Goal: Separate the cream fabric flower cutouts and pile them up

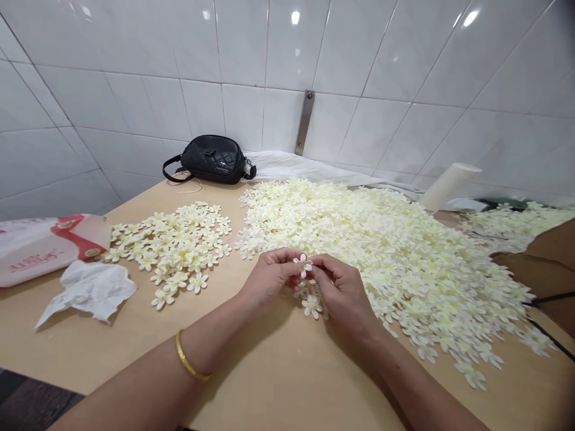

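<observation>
Between my two hands, above the table's middle, is one small white artificial flower (303, 265) with rounded petals. My left hand (273, 274) is closed, pinching it from the left with thumb and finger. From the right, my right hand (344, 290) pinches the same flower, its other fingers curled. Just below them a few loose flowers (312, 306) lie on the table, partly hidden by my right hand. A large heap of pale yellow-white flowers (381, 233) spreads behind and to the right. A smaller pile of flowers (184, 242) lies to the left.
On the wooden table (265, 371), a black quilted bag (213, 158) stands at the back by the tiled wall. At left are a crumpled tissue (94, 290) and a red-and-white bag (49, 248). A white roll (449, 185) leans at back right, near brown cardboard (539, 269).
</observation>
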Demonstrator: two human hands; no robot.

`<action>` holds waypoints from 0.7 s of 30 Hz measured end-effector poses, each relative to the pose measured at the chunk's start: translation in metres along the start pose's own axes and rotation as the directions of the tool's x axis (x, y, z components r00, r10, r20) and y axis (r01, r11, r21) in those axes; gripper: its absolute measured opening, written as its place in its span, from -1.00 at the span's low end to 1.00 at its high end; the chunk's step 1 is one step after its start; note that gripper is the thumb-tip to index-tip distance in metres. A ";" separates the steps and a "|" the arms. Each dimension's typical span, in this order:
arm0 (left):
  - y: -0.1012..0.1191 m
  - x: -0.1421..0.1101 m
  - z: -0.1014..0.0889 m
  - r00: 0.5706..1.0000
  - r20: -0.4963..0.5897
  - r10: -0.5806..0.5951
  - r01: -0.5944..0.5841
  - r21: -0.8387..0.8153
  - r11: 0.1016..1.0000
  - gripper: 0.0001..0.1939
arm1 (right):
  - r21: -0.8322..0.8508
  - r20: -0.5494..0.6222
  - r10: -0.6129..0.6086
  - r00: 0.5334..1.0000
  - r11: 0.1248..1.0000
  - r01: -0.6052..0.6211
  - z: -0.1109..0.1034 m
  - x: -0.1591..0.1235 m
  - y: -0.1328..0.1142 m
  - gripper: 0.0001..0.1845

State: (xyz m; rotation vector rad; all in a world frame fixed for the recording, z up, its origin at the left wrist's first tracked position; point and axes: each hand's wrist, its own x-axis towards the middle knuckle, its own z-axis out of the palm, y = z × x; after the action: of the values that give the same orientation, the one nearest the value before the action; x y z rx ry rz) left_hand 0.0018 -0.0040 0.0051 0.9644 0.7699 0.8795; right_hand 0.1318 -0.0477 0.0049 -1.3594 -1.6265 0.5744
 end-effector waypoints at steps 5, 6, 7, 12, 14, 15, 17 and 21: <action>0.000 -0.001 0.001 0.999 -0.001 0.037 -0.037 0.045 0.998 -0.85 | 0.058 0.018 0.022 1.000 0.998 -0.023 -0.002 0.001 0.000 -0.79; 0.000 -0.001 0.001 0.998 -0.012 0.057 -0.056 0.064 0.996 -0.88 | 0.058 0.028 0.020 0.999 0.998 -0.021 -0.002 0.001 -0.001 -0.78; 0.000 -0.001 0.002 0.997 -0.024 0.075 -0.073 0.081 0.994 -0.91 | 0.053 0.036 0.016 0.999 0.998 -0.018 -0.002 0.001 -0.002 -0.78; 0.000 -0.003 0.005 0.988 -0.096 0.118 -0.103 0.146 0.984 -0.95 | 0.021 0.070 0.001 0.998 1.000 -0.002 -0.003 0.000 -0.003 -0.76; 0.000 -0.003 0.005 0.986 -0.108 0.126 -0.111 0.139 0.984 -0.95 | 0.055 0.088 0.020 0.996 0.998 -0.025 -0.003 -0.001 -0.003 -0.76; -0.001 -0.003 0.005 0.986 -0.108 0.127 -0.113 0.121 0.986 -0.95 | 0.083 0.095 0.035 0.995 0.996 -0.043 -0.002 -0.001 -0.003 -0.77; -0.002 -0.002 0.004 0.988 -0.091 0.125 -0.119 0.070 0.990 -0.95 | 0.130 0.103 0.067 0.992 0.988 -0.081 -0.002 -0.001 -0.002 -0.78; -0.006 -0.001 0.004 0.991 -0.051 0.122 -0.122 -0.002 0.993 -0.90 | 0.087 0.053 0.099 0.994 0.991 -0.104 -0.001 -0.001 0.000 -0.80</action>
State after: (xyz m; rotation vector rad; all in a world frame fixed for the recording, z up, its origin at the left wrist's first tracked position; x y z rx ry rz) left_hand 0.0064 -0.0081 0.0015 0.9954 0.7578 1.0151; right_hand 0.1325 -0.0486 0.0045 -1.3771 -1.5580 0.7372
